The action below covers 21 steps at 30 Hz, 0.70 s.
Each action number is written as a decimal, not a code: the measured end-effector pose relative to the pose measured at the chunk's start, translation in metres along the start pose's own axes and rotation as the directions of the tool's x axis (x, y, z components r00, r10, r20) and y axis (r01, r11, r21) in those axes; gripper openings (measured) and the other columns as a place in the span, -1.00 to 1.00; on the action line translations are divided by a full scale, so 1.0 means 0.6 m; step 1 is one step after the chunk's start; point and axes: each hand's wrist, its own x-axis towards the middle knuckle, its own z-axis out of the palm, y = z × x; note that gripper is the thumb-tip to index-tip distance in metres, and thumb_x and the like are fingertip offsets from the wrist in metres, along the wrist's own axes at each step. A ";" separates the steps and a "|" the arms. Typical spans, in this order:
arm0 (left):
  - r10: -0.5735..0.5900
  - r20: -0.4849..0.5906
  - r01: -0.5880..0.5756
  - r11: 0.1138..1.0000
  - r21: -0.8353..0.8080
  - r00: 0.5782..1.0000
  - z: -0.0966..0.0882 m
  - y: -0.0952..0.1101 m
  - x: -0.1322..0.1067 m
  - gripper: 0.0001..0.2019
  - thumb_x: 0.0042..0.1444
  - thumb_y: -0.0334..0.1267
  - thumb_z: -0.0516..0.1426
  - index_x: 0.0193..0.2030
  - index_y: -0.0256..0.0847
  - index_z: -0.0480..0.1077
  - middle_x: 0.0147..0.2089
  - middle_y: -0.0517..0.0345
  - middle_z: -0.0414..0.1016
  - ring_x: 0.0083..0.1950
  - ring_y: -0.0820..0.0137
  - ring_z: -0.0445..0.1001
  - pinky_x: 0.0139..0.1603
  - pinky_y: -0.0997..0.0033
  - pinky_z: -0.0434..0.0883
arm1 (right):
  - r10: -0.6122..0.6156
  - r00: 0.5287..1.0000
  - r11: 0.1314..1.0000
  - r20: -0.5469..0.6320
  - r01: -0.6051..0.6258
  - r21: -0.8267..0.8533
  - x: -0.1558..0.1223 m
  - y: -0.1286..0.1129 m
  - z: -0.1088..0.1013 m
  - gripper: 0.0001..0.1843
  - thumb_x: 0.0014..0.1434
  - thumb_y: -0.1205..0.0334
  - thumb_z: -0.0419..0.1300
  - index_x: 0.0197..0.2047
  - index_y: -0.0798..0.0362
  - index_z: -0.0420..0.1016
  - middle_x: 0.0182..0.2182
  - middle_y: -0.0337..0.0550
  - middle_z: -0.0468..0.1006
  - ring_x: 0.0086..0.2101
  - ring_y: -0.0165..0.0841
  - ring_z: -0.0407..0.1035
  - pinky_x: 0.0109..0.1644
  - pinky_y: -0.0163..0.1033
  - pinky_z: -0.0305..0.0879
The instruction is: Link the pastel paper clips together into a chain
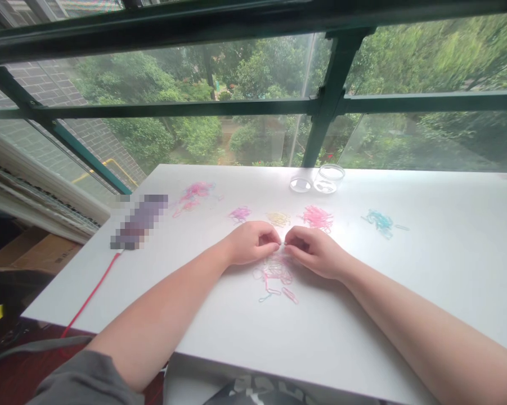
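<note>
Green trees fill the window (253,73) behind the white worktop (426,270), where my left hand (251,242) and right hand (314,250) rest near the middle. The fingers of each are curled in and pinched shut, tip to tip, and whatever sits between them is too small to make out. Just under my hands lies a mixed heap of clips (274,273); beyond it sit a pink pile (317,217), a teal pile (380,220), a purple pile (239,214) and a yellow pile (278,219), with a clear jar (329,178) near the far edge.
</note>
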 end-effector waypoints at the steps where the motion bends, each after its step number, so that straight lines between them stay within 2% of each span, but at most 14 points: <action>1: -0.003 0.001 0.003 1.000 0.000 1.000 0.000 0.000 0.000 -0.83 0.13 -0.21 0.17 -0.25 -0.24 0.55 -0.24 0.12 0.60 -0.23 0.50 0.47 -0.17 0.52 0.38 | -0.007 1.000 1.000 -0.004 0.007 0.003 0.000 0.000 0.000 -0.82 0.17 0.19 0.11 -0.29 0.12 0.44 -0.47 -0.24 0.44 -0.47 -0.59 0.19 -0.35 -0.43 0.11; 11: -0.016 0.027 0.016 1.000 0.011 1.000 -0.004 0.014 -0.003 -0.86 0.13 -0.24 0.14 -0.32 -0.24 0.50 -0.32 0.16 0.53 -0.31 0.54 0.39 -0.27 0.58 0.31 | -0.118 0.992 0.993 -0.046 0.119 0.023 0.002 0.002 0.005 -0.88 0.07 0.38 0.06 -0.39 0.15 0.42 -0.49 -0.24 0.39 -0.44 -0.59 0.17 -0.29 -0.45 0.12; 21: -0.023 -0.013 0.023 1.000 -0.004 1.000 -0.013 0.009 0.000 -0.76 0.18 -0.12 0.14 -0.31 -0.27 0.50 -0.28 0.12 0.53 -0.28 0.52 0.40 -0.20 0.55 0.34 | -0.156 0.975 0.988 -0.157 0.152 -0.040 0.007 0.011 -0.002 -0.89 0.09 0.38 0.01 -0.42 0.15 0.33 -0.50 -0.22 0.34 -0.42 -0.56 0.16 -0.28 -0.43 0.10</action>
